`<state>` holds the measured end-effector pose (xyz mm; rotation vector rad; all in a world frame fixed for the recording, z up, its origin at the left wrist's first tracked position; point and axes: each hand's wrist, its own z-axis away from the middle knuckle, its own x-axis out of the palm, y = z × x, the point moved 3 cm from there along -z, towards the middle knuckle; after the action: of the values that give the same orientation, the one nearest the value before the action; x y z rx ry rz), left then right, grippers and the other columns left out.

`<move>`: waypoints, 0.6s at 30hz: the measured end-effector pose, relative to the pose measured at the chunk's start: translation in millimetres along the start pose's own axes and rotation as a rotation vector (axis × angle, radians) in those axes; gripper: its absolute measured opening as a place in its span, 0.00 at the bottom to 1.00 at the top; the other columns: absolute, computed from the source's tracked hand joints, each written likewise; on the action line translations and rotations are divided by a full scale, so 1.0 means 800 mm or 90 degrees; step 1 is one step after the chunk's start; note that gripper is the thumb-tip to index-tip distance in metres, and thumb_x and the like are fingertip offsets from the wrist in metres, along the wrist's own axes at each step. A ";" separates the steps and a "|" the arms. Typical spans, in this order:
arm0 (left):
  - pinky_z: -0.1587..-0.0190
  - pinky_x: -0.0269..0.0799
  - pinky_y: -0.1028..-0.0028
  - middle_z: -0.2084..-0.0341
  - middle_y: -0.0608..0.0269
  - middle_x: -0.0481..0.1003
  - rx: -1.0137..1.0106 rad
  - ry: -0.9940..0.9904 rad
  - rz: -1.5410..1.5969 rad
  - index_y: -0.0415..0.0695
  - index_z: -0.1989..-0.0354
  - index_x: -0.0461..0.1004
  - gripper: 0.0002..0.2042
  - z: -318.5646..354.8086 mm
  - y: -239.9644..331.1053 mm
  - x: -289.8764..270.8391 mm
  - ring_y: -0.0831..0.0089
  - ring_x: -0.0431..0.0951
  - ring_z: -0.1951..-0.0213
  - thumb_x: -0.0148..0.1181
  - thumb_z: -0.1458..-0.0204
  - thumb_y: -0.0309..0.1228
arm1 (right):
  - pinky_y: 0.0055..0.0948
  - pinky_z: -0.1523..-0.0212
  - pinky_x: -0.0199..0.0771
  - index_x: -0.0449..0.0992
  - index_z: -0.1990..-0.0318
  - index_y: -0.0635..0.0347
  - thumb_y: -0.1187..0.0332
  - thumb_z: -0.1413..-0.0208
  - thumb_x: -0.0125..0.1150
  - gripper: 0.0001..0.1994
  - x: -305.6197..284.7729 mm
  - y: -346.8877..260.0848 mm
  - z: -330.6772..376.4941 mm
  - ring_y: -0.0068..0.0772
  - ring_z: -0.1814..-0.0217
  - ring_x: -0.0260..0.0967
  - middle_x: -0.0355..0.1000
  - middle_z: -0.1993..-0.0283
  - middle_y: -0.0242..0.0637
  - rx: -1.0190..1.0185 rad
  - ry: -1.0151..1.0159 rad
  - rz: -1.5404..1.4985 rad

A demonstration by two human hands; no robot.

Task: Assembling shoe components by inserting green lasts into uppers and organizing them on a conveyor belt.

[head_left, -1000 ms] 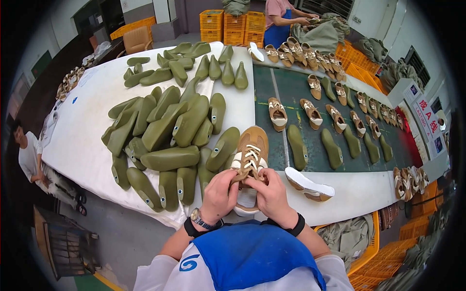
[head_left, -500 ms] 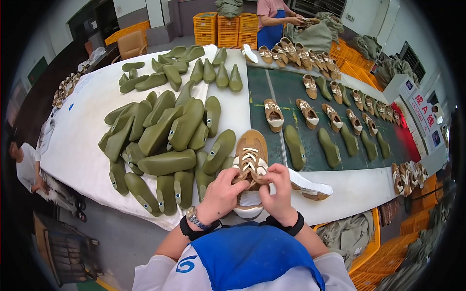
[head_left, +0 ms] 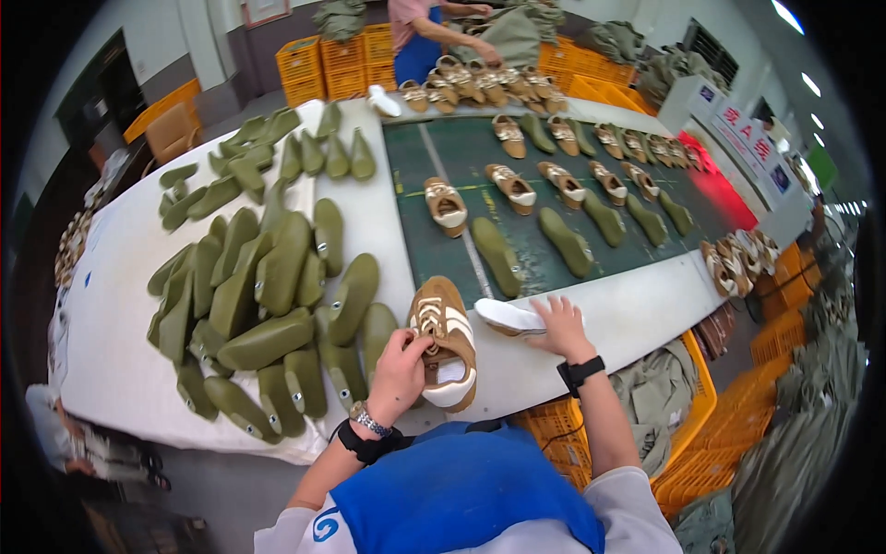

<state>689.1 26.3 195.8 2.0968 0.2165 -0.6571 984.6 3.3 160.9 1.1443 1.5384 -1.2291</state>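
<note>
white-soled shoe (head_left: 510, 317): end partly hidden by right hand (head_left: 560, 331) | co-worker (head_left: 420, 54): head cut off, top edge

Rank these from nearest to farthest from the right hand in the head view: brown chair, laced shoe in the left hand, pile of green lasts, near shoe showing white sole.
1. Near shoe showing white sole, just left of the right hand.
2. Laced shoe, in the left hand.
3. Pile of green lasts, left of that shoe.
4. Brown chair, upper left background.
</note>
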 end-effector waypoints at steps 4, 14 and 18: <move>0.60 0.71 0.62 0.62 0.50 0.68 0.052 -0.070 -0.068 0.41 0.61 0.72 0.12 0.001 0.008 0.067 0.52 0.71 0.61 0.51 0.56 0.18 | 0.43 0.48 0.63 0.65 0.47 0.50 0.56 0.66 0.71 0.34 0.064 0.084 0.045 0.46 0.47 0.65 0.71 0.59 0.43 0.107 -0.009 0.092; 0.52 0.70 0.67 0.58 0.49 0.66 -0.056 -0.257 0.113 0.41 0.49 0.63 0.21 0.017 -0.037 0.196 0.54 0.70 0.53 0.56 0.54 0.24 | 0.28 0.61 0.72 0.65 0.46 0.64 0.57 0.43 0.53 0.23 0.111 0.120 0.091 0.31 0.60 0.72 0.73 0.60 0.44 0.535 -0.173 -0.657; 0.44 0.62 0.64 0.51 0.46 0.66 -0.146 -0.277 0.127 0.40 0.46 0.61 0.26 0.030 -0.043 0.197 0.53 0.67 0.48 0.60 0.56 0.31 | 0.38 0.55 0.69 0.70 0.50 0.61 0.63 0.49 0.57 0.19 0.090 0.138 0.096 0.47 0.56 0.70 0.72 0.57 0.50 0.294 0.071 -0.296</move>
<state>800.0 12.7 76.9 1.6827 -0.1538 -0.9003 1079.9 -50.3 54.5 1.1886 1.7157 -1.9359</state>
